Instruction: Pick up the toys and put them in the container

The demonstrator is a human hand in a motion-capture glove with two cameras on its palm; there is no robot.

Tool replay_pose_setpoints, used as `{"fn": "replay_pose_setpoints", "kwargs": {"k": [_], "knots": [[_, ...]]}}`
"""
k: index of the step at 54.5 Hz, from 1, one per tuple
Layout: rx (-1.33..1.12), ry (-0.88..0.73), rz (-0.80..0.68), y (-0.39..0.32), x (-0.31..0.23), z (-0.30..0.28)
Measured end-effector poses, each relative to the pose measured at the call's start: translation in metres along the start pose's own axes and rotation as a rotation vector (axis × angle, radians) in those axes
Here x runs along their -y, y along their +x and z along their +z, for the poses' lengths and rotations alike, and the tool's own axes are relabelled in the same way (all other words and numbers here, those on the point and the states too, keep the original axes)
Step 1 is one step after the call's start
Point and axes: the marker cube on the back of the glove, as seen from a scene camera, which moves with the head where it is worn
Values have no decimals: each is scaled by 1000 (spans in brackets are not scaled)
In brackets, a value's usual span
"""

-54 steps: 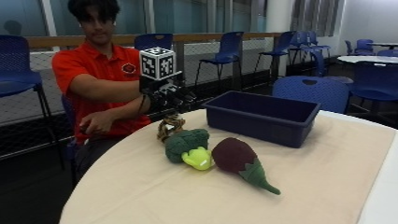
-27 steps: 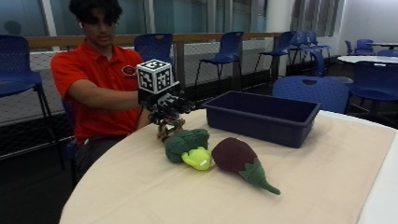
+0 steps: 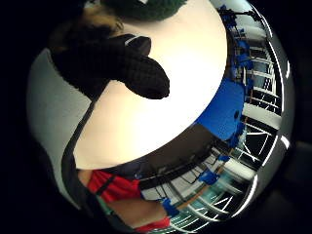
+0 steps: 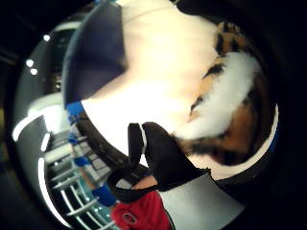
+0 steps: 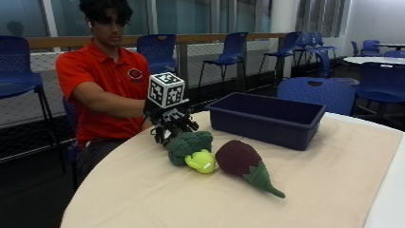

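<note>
My gloved right hand (image 5: 169,124) hangs low over the table's near-left edge, fingers spread downward just behind the green plush broccoli (image 5: 190,148). Under the palm lies a striped tiger toy (image 4: 230,100) in orange, white and black, close to the thumb (image 4: 160,155); the hand and the broccoli hide it in the outside view. I see no finger curled round it. A purple plush eggplant (image 5: 239,161) with a green stem lies to the right of the broccoli. The dark blue bin (image 5: 265,129) stands behind them, farther right.
The round table has a beige cloth (image 5: 158,199). Its edge runs close behind my hand, next to the seated person in a red shirt (image 5: 101,80). Blue chairs (image 5: 316,90) stand behind the bin.
My hand has come down and forward from chest height to just above the table behind the broccoli. The tiger toy, seen earlier under the hand, is now covered by it.
</note>
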Motion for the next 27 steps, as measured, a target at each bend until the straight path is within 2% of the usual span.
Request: {"fn": "replay_pose_setpoints", "kwargs": {"k": [8,15,27], "knots": [[30,-74,4,8,13,15],[-38,-97,-1,6,12,17],[-113,57,16,-3,11,15]]}}
